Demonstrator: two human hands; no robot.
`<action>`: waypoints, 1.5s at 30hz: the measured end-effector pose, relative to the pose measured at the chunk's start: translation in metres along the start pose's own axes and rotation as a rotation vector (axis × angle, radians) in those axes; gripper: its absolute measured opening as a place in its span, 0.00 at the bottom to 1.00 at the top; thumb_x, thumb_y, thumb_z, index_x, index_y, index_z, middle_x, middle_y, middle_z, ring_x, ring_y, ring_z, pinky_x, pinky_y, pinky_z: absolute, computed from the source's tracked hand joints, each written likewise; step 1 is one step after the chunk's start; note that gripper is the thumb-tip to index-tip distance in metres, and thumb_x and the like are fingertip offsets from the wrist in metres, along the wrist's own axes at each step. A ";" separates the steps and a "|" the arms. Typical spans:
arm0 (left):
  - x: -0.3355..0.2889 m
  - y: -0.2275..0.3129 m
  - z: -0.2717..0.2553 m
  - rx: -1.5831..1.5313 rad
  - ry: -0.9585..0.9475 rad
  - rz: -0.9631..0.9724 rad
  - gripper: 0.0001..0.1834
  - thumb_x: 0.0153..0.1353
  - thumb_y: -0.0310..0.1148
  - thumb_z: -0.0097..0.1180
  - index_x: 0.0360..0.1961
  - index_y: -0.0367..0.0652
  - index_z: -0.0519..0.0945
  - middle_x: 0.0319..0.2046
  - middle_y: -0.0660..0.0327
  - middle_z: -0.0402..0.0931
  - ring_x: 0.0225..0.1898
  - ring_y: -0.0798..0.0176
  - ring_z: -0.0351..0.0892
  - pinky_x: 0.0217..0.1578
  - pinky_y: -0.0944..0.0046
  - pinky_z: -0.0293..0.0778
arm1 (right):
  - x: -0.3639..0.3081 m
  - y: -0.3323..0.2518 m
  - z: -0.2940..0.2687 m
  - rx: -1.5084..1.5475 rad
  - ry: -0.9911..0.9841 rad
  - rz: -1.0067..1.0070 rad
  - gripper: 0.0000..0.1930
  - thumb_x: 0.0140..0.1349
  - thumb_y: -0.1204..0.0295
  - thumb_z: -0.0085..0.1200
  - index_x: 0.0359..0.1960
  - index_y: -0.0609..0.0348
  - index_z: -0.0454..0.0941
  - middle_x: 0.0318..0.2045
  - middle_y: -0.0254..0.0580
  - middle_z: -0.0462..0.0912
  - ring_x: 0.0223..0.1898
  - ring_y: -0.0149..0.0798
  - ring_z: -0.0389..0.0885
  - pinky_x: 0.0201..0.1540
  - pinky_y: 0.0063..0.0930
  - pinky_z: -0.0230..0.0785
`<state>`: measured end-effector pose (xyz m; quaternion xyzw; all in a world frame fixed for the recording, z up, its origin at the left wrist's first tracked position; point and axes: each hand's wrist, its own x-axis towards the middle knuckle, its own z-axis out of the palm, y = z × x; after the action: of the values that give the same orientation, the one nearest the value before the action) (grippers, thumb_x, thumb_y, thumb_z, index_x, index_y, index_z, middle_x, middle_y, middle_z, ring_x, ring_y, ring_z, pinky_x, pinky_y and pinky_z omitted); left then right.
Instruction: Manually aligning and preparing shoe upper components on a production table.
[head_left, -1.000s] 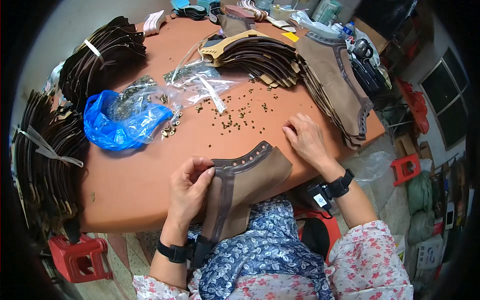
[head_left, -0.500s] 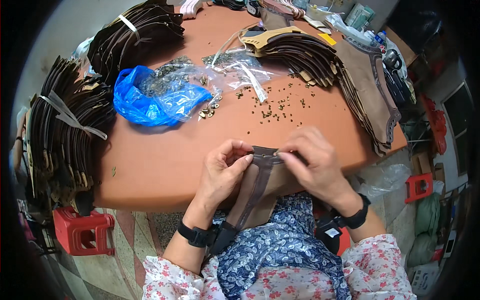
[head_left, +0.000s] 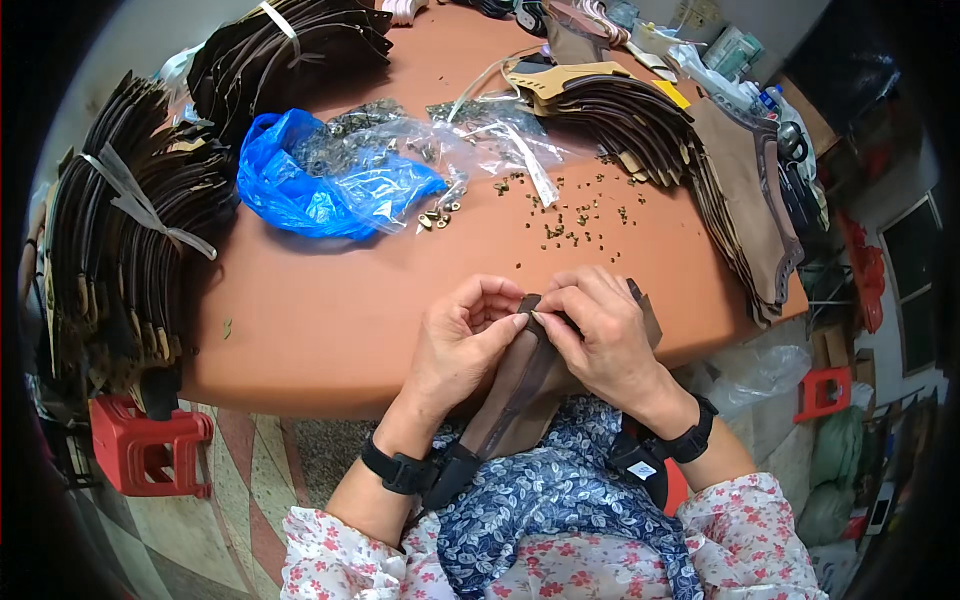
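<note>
A brown boot upper [head_left: 515, 385] hangs over the table's near edge toward my lap, its top end raised between my two hands. My left hand [head_left: 455, 340] is closed, thumb and forefinger pinching the upper's top edge from the left. Right beside that pinch, my right hand [head_left: 608, 338] is closed on the same edge, its thumb and fingertips almost touching my left thumb. Whether a small fitting sits between the fingertips cannot be seen. Beyond my hands, small brass-coloured metal fittings [head_left: 575, 237] lie scattered on the table.
Bundled stacks of dark uppers [head_left: 95, 230] stand on the left; more uppers [head_left: 745, 190] fan out at the right. A blue plastic bag [head_left: 300, 200] and clear bags of fittings [head_left: 500, 135] lie across the orange-brown table [head_left: 300, 330]. Red stools [head_left: 150, 445] flank it.
My right hand has moved left along the upper's top edge, up against my left fingertips. The upper's top now looks bent between them. The whole view has shifted slightly.
</note>
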<state>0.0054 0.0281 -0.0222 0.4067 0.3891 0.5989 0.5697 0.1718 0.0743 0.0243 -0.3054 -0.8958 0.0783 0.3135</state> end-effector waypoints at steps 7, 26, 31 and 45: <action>-0.003 -0.001 0.002 0.027 0.023 0.031 0.09 0.59 0.18 0.57 0.42 0.35 0.77 0.37 0.63 0.78 0.39 0.72 0.77 0.44 0.71 0.74 | 0.005 0.000 -0.001 0.135 -0.089 0.151 0.05 0.52 0.75 0.59 0.28 0.59 0.75 0.29 0.43 0.75 0.32 0.47 0.75 0.39 0.37 0.64; -0.007 -0.006 0.003 0.293 0.082 0.086 0.08 0.58 0.18 0.56 0.40 0.34 0.78 0.36 0.62 0.80 0.39 0.71 0.78 0.43 0.71 0.75 | 0.003 0.010 0.007 0.477 -0.238 0.579 0.07 0.54 0.73 0.60 0.27 0.65 0.78 0.21 0.40 0.81 0.24 0.33 0.79 0.29 0.29 0.70; -0.002 -0.011 -0.001 0.255 0.015 0.042 0.09 0.59 0.18 0.56 0.42 0.33 0.77 0.37 0.60 0.79 0.40 0.70 0.78 0.44 0.70 0.75 | -0.008 0.021 0.014 0.550 -0.193 0.561 0.09 0.54 0.70 0.61 0.27 0.65 0.77 0.22 0.41 0.81 0.25 0.30 0.77 0.29 0.27 0.70; -0.001 -0.003 0.000 0.153 -0.002 0.024 0.10 0.58 0.19 0.57 0.42 0.34 0.77 0.37 0.61 0.79 0.38 0.71 0.78 0.42 0.72 0.75 | -0.001 0.031 -0.003 0.701 -0.376 0.562 0.09 0.61 0.73 0.54 0.39 0.66 0.79 0.29 0.36 0.82 0.32 0.26 0.77 0.37 0.24 0.71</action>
<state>0.0067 0.0277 -0.0249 0.4541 0.4283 0.5738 0.5302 0.1896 0.0983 0.0161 -0.3919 -0.7395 0.5106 0.1971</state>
